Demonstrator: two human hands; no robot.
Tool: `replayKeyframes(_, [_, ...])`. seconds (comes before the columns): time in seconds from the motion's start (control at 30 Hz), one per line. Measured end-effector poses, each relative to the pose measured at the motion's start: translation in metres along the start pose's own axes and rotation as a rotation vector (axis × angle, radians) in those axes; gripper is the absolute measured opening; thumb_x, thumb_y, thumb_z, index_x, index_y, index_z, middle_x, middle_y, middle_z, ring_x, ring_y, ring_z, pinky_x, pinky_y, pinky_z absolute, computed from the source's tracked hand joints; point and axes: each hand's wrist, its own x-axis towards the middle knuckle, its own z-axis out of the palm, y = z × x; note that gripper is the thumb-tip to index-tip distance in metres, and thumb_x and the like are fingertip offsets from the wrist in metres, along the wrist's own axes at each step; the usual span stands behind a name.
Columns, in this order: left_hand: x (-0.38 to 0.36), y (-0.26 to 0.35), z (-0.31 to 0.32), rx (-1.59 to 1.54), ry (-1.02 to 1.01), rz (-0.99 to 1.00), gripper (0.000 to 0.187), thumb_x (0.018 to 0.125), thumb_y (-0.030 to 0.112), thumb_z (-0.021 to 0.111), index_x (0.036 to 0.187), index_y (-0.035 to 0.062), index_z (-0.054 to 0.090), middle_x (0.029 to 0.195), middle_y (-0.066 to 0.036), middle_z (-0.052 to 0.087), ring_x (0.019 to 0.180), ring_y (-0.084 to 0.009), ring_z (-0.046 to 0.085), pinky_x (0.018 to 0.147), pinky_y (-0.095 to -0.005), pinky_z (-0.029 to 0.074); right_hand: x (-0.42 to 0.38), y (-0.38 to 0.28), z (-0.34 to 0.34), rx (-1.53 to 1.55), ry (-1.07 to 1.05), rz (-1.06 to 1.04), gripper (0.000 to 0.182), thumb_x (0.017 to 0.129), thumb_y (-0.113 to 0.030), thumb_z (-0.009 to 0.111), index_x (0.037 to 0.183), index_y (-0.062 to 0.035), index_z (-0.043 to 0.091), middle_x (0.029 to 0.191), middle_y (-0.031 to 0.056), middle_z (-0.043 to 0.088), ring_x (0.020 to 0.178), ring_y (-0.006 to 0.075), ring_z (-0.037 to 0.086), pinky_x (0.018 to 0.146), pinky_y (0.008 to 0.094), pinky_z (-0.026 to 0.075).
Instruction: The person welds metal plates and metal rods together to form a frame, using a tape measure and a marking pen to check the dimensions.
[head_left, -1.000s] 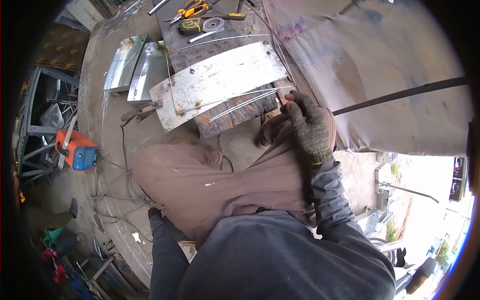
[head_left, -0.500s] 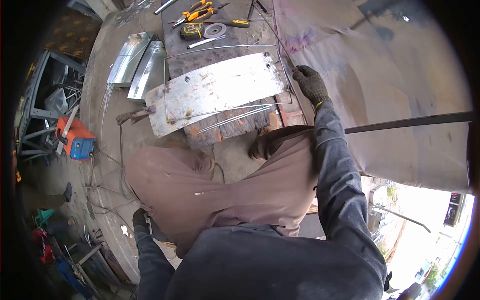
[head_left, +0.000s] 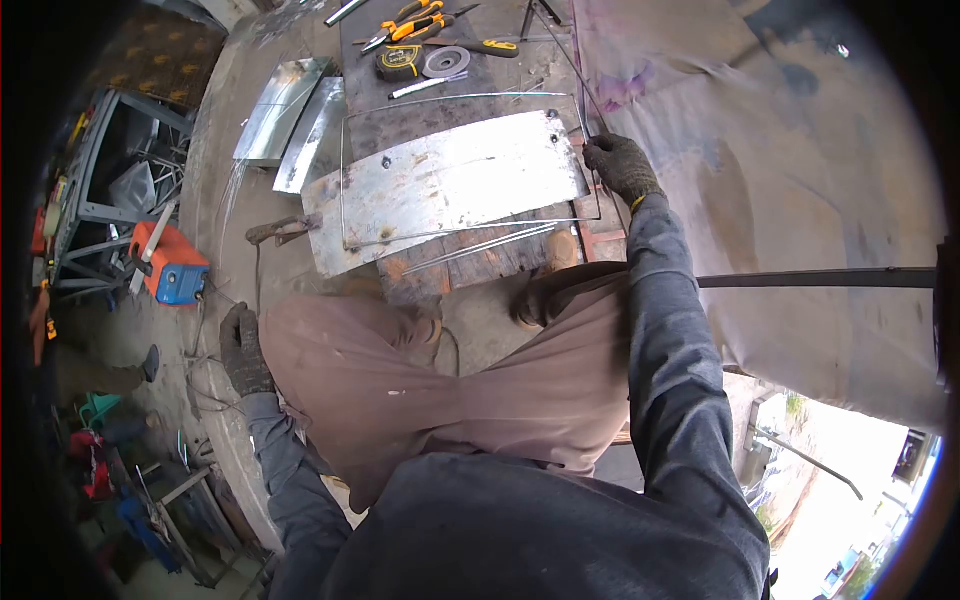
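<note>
My right hand (head_left: 622,168), in a dark knitted glove, is closed around a thin metal rod (head_left: 578,75) at the right edge of the workbench. Beside it is the side of a thin wire frame (head_left: 345,190), a rectangle lying over a shiny metal sheet (head_left: 450,170). A clamp-like tool (head_left: 280,231) touches the sheet's left end. My left hand (head_left: 245,350), also gloved, is beside my left knee near a dark cable (head_left: 225,298). Its fingers point forward, and their grip is hidden.
Pliers (head_left: 405,32), a tape measure (head_left: 400,62), a grinding disc (head_left: 447,62) and a marker (head_left: 428,86) lie at the bench's far end. Folded metal pieces (head_left: 285,110) stand left of it. An orange and blue welding machine (head_left: 170,265) sits on the floor. A large sheet (head_left: 770,150) borders the right.
My left hand has come forward from beside my thigh to my knee. My right hand stays at the bench edge on the rod, shifting slightly. The view has shifted slightly.
</note>
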Motion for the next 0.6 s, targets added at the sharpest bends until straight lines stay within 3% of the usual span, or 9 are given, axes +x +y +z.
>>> replayKeyframes(0.17, [-0.009, 0.056, 0.015, 0.038, 0.095, 0.106, 0.026, 0.096, 0.020, 0.066, 0.115, 0.0030, 0.068, 0.117, -0.011, 0.065, 0.108, -0.0198, 0.061, 0.094, -0.0353, 0.050, -0.004, -0.004, 0.000, -0.001, 0.115, -0.157, 0.038, 0.090, -0.032, 0.062, 0.116, -0.0048, 0.069, 0.114, 0.0189, 0.070, 0.108, 0.0358, 0.065, 0.095, 0.0420, 0.049])
replayKeyframes(0.33, [-0.011, 0.037, 0.015, 0.081, 0.075, 0.165, 0.022, 0.094, 0.019, 0.067, 0.110, 0.0030, 0.069, 0.113, -0.011, 0.067, 0.106, -0.0234, 0.062, 0.094, -0.0367, 0.050, -0.002, -0.009, 0.002, 0.103, 0.057, -0.197, 0.041, 0.092, -0.033, 0.062, 0.120, -0.0029, 0.067, 0.111, 0.0193, 0.071, 0.106, 0.0313, 0.068, 0.093, 0.0402, 0.050])
replayKeyframes(0.4, [-0.012, 0.034, 0.010, 0.089, 0.091, 0.131, 0.023, 0.094, 0.019, 0.067, 0.109, 0.0028, 0.070, 0.112, -0.012, 0.067, 0.106, -0.0239, 0.062, 0.094, -0.0369, 0.050, -0.002, -0.010, 0.000, -0.044, 0.222, -0.216, 0.042, 0.092, -0.033, 0.063, 0.121, -0.0023, 0.067, 0.111, 0.0184, 0.072, 0.104, 0.0302, 0.069, 0.092, 0.0398, 0.051])
replayKeyframes(0.5, [-0.009, 0.019, 0.018, -0.037, 0.029, 0.094, 0.026, 0.095, 0.023, 0.065, 0.111, 0.0027, 0.070, 0.113, -0.013, 0.067, 0.106, -0.0241, 0.062, 0.095, -0.0368, 0.049, 0.004, -0.002, -0.008, -0.001, 0.306, -0.124, 0.044, 0.092, -0.035, 0.065, 0.121, -0.0014, 0.067, 0.112, 0.0180, 0.072, 0.105, 0.0308, 0.069, 0.093, 0.0396, 0.050])
replayKeyframes(0.6, [-0.008, 0.031, 0.015, 0.016, 0.025, 0.010, 0.028, 0.096, 0.024, 0.064, 0.113, 0.0021, 0.069, 0.114, -0.013, 0.065, 0.107, -0.0242, 0.062, 0.095, -0.0368, 0.049, 0.005, 0.009, -0.011, 0.369, 0.207, -0.043, 0.038, 0.094, -0.029, 0.067, 0.119, 0.0001, 0.067, 0.100, 0.0118, 0.074, 0.086, 0.0211, 0.068, 0.077, 0.0325, 0.052])
